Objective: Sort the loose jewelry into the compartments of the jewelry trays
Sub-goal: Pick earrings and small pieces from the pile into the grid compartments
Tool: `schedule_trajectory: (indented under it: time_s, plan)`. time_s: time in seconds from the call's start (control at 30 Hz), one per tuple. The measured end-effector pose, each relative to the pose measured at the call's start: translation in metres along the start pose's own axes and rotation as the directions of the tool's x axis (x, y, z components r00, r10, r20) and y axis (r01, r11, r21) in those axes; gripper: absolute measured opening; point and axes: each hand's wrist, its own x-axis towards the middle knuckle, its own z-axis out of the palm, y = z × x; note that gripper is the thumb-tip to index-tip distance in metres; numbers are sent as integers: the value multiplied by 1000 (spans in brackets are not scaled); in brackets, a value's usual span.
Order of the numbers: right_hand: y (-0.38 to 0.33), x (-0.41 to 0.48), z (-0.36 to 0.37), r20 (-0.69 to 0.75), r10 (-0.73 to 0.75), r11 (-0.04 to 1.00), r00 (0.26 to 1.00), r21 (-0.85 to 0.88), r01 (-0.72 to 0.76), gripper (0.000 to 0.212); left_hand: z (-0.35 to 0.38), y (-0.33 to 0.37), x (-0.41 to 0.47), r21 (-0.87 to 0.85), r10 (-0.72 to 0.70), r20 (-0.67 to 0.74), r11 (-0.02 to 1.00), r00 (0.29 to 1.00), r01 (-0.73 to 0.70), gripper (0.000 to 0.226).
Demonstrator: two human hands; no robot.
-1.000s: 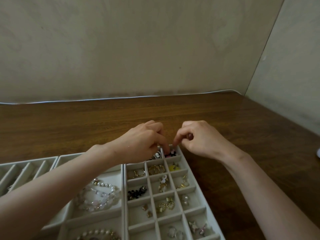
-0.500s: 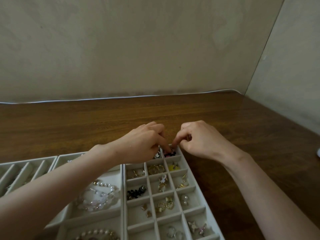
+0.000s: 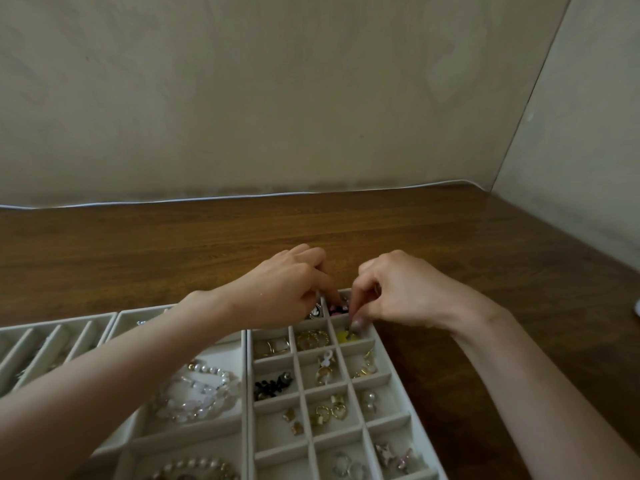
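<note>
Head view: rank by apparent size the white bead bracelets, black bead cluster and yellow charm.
1. white bead bracelets, clearly largest.
2. black bead cluster.
3. yellow charm, smallest showing, but farther off and partly behind the right hand.

Single head-worn wide-angle view, facing forward and down across a wooden table (image 3: 450,244).

The camera sits at the table's near side, close above a compartmented jewelry tray (image 3: 390,375) that runs off the frame's bottom edge. The left hand (image 3: 287,289) and right hand (image 3: 405,292) reach in from the lower corners to mid-frame. A plain far wall (image 3: 277,98) fills the upper half.
</note>
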Motion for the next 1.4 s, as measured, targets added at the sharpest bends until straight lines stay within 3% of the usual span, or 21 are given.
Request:
schedule_trajectory:
  time_s: [0.33, 0.47, 0.6, 0.73, 0.87, 1.07, 1.4]
  plan:
    - [-6, 1, 7, -26, -14, 989, 1000, -150, 10, 7, -5, 0, -2, -74, -15, -141, 997, 990, 4, 21]
    - [-4, 0, 0, 5, 1, 1000, 1000, -19, -1, 7, -4, 4, -3, -75, 1, -130, 997, 991, -11, 8]
    - [7, -6, -12, -49, 16, 979, 999, 203, -6, 6, -2, 7, -4, -97, 15, -86, 995, 996, -24, 10]
    - [19, -7, -17, -59, 77, 948, 995, 315, -54, 5, -1, 11, -2, -90, 41, -56, 995, 998, -46, 11]
    - [27, -6, -17, -61, 149, 930, 987, 349, -119, 5, -1, 17, 4, -61, 101, 31, 993, 994, -99, 15]
    - [26, -1, -10, -49, 188, 928, 981, 336, -161, 12, -3, 26, 18, 122, 158, 162, 976, 974, -179, 18]
    - [27, 1, -8, -52, 182, 937, 982, 311, -157, 11, 0, 21, 19, 86, 157, 118, 982, 980, -168, 7]
